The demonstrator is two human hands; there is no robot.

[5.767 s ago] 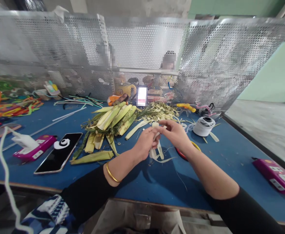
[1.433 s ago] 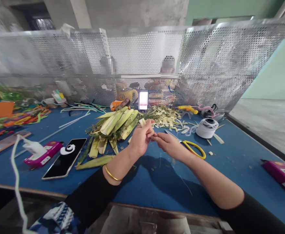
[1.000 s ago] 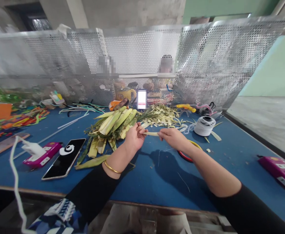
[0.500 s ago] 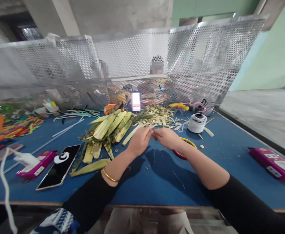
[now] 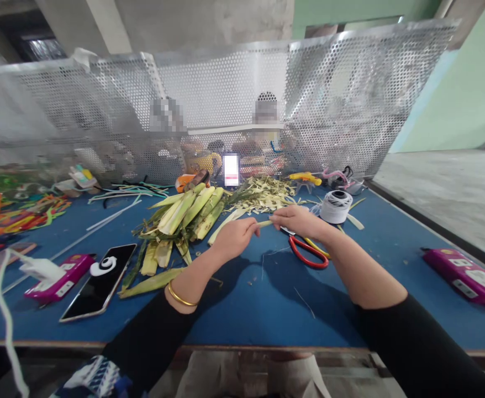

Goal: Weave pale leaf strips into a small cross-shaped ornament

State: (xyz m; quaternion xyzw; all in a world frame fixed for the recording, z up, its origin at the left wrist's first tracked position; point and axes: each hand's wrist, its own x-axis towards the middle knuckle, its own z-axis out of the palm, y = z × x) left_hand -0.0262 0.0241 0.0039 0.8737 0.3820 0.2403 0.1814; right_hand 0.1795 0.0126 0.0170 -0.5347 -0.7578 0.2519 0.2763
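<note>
Between my two hands a short strip of pale green corn husk point(image 5: 264, 224) is stretched. My left hand point(image 5: 236, 236) pinches its left end, with the fingers closed. The other end is pinched by my right hand point(image 5: 297, 220), palm down. Just below that hand lie scissors point(image 5: 309, 253) with red and yellow handles, partly hidden by the hand and wrist. A pile of corn husks point(image 5: 188, 215) sits left of my left hand. Behind the hands is a heap of husk scraps point(image 5: 267, 193).
A spool of white thread point(image 5: 336, 207) stands to the right. Phones, one black point(image 5: 99, 282), and a magenta power strip point(image 5: 60, 279) lie left; another magenta strip point(image 5: 466, 276) is far right. A lit phone point(image 5: 231, 169) stands before the perforated metal screen point(image 5: 226, 88), with people behind it.
My hands have moved apart, the right one to the right, and the husk strip between them now shows. More of the scissors is uncovered. The view has shifted slightly.
</note>
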